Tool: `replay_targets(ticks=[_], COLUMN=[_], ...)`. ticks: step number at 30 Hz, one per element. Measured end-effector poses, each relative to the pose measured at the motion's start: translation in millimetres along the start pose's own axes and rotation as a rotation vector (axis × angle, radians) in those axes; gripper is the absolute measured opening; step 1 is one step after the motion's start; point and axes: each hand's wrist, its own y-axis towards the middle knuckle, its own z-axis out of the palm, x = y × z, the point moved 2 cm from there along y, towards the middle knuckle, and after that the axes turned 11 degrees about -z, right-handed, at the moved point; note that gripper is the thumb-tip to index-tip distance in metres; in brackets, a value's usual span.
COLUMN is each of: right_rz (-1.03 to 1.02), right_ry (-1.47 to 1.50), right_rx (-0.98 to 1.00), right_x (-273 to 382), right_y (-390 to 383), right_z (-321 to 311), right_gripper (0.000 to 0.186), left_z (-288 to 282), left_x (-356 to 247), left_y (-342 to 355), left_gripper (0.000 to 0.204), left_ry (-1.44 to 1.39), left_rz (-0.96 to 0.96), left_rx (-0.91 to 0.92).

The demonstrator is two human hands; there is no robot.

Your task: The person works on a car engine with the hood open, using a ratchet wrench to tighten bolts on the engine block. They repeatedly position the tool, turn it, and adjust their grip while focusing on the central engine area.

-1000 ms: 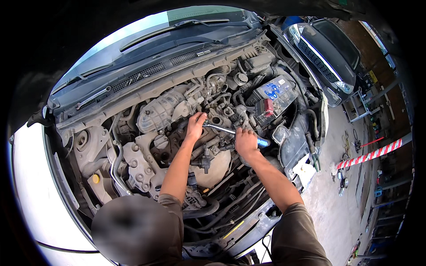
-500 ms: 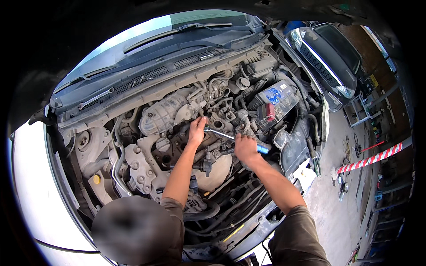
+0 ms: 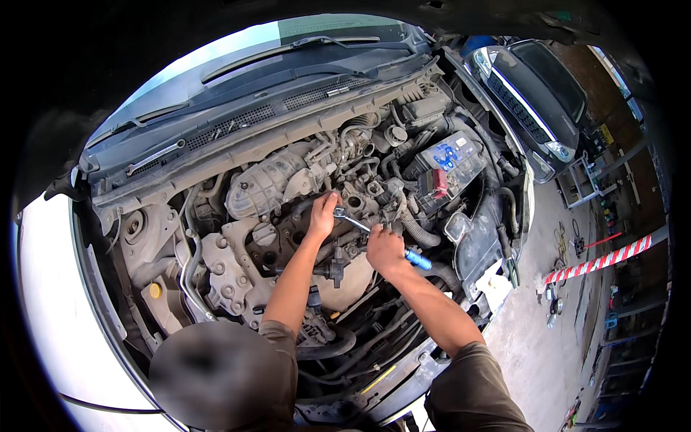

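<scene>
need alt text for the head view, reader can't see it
A person's right hand grips a blue-handled wrench over a dusty car engine, with the left hand at the wrench's head. To the right sit a battery with a red cover and, farther off, a dark car.

Exposed engine bay (image 3: 288,216) & 2nd car (image 3: 529,101) show an auto wkshp.

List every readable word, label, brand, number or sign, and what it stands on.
None can be read.
Blue marks on the battery: too blurred to read.
Yellow strip on the front crossmember: any print is too small to read.
</scene>
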Motion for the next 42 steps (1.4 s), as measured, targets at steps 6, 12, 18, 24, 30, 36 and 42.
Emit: replay_targets(ticks=[6, 12, 18, 24, 30, 36, 42], right_rz=[-0.146, 0.0, 0.024, -0.107, -0.054, -0.183, -0.142], right_ry=[0.396, -0.05, 0.057, 0.551, -0.082, -0.105, 0.299], right_rx=[0.379, 0.018, 0.058, 0.47, 0.225, 0.07, 0.399], right_x=[27.1, -29.6, -17.8, 51.0, -9.3, 5.5, 33.8], right_y=[-3.8, 49.8, 41.4, -0.2, 37.7, 21.0, 15.3], right_z=[-37.0, -8.6, -18.4, -45.2, -38.4, -31.6, -38.8], right_gripper=[0.043, 0.027, 0.027, 0.047, 0.031, 0.026, 0.05], left_z=[-6.5, -9.6, -7.8, -6.0, -12.9, -19.3, -25.6], left_x=[1.9, -4.1, -2.6, -11.8, -8.5, -7.6, -1.2], left_y=[-7.4, -28.7, -49.4, -38.2, -36.0, -32.1, -40.6], left_gripper=[0.055, 0.056, 0.058, 0.019, 0.017, 0.016, 0.016], left_ry=[-0.086, 0.353, 0.608, 0.786, 0.58, 0.629, 0.578], left_rz=[-0.09, -0.073, 0.081, 0.037, 0.023, 0.036, 0.09], left_rx=[-0.11, -0.16, -0.219, -0.369, -0.23, -0.194, -0.222])
